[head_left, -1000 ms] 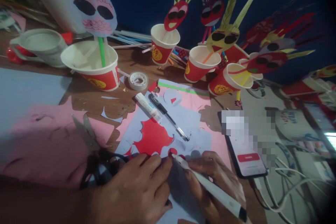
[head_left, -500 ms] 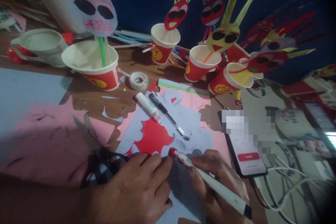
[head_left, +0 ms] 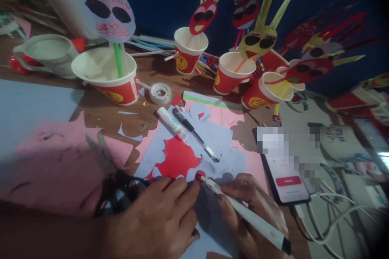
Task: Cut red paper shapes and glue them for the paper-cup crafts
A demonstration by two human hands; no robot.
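Observation:
My right hand (head_left: 255,210) is closed round a white marker (head_left: 253,217) with a dark end cap. The marker's tip rests on a small round red paper piece (head_left: 199,176) that carries dark marks. With its fingers bent and together, my left hand (head_left: 161,218) presses that piece's edge with a fingertip, over pale paper. Black-handled scissors (head_left: 105,166) lie partly beneath my left wrist, blades apart. Just beyond my fingers is a jagged red paper scrap (head_left: 178,157). A black pen (head_left: 196,134) and a white glue stick (head_left: 172,123) lie behind it.
Red-and-white paper cups (head_left: 114,85) with paper faces on straws stand along the back. A tape roll (head_left: 160,93) and a grey mug (head_left: 47,54) are at the left. To the right are a phone (head_left: 287,186) and white cables (head_left: 331,218). Pink paper (head_left: 60,162) lies left.
The marker's tip has shifted very slightly on the small red paper piece. My left hand and the things around are nearly still.

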